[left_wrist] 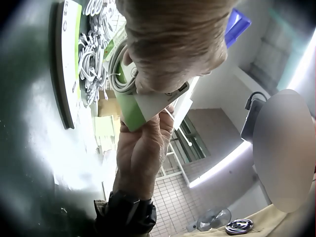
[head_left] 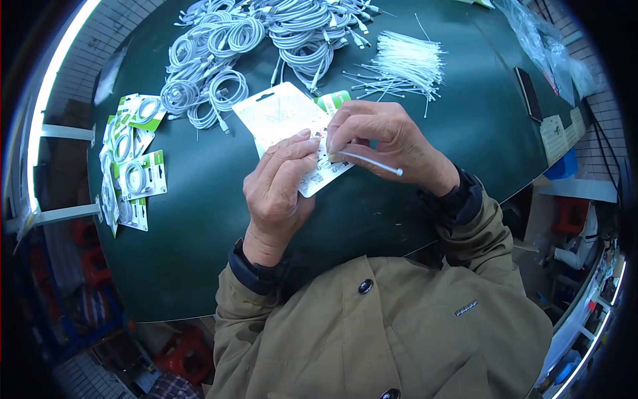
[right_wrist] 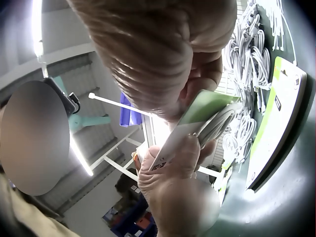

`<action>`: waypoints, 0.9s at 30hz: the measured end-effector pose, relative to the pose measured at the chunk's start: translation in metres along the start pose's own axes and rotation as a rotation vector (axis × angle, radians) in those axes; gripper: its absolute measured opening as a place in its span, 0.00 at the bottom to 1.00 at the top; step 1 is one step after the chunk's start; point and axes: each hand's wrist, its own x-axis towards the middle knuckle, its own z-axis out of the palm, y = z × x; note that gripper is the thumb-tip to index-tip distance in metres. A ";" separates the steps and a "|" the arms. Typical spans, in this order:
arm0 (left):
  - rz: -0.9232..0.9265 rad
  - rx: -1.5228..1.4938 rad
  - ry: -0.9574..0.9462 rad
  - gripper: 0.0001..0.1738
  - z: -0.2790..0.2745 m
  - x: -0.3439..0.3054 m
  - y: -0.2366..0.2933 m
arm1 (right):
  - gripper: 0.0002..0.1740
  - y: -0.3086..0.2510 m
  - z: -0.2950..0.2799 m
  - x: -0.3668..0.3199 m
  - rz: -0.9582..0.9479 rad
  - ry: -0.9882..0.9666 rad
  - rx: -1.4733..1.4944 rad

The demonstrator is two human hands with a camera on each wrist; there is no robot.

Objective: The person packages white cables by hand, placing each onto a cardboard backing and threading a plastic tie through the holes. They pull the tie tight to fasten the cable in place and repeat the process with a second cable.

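Observation:
My left hand (head_left: 282, 176) grips a white-and-green packaging card (head_left: 319, 178), thumb and fingers on its two faces. A coiled grey cable (left_wrist: 116, 69) lies against the card's far side, showing in both wrist views. At the card's printed back, my right hand (head_left: 392, 136) pinches a white cable tie (head_left: 372, 161). The tie's headed end sticks out free toward the lower right in the head view. Where the tie meets the card is hidden behind the right fingertips. Just beyond the hands, a stack of packaging cards (head_left: 276, 112) lies on the green table (head_left: 199, 266).
A large heap of coiled grey cables (head_left: 266, 40) covers the back of the table, with a pile of white cable ties (head_left: 405, 63) to its right. Several carded cables (head_left: 136, 176) lie at the left. A phone (head_left: 528, 93) and clear plastic bags (head_left: 545, 46) are at the right edge.

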 end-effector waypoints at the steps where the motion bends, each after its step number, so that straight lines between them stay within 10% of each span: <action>1: -0.018 -0.019 0.023 0.13 0.000 -0.002 0.000 | 0.07 0.000 0.001 0.000 -0.019 -0.004 -0.002; 27: -0.008 0.006 0.166 0.18 0.004 0.002 0.008 | 0.09 -0.002 0.019 -0.004 -0.035 0.097 -0.012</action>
